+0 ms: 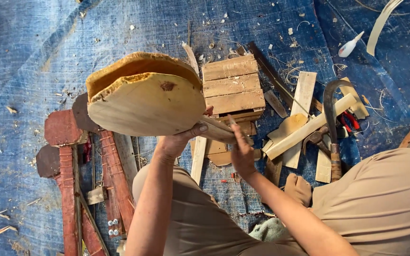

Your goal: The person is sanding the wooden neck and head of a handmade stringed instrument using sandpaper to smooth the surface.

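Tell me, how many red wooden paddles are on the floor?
3 that I can see: one far left, one beside it, one nearest the left arm, partly under the pale wood piece. More may be hidden.

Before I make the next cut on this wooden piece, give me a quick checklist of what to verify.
1. Left hand grips the carved wooden piece at its neck: ok.
2. Right hand is on the neck beside it; whether it holds a blade: cannot tell.
3. Left fingers stay out of the right hand's working line: not ok, the hands nearly touch.
4. Piece is braced on something: not ok, it is held in the air.
5. Curved knife lies apart from both hands: ok.
6. Tarp is free of scraps: not ok, shavings lie scattered.
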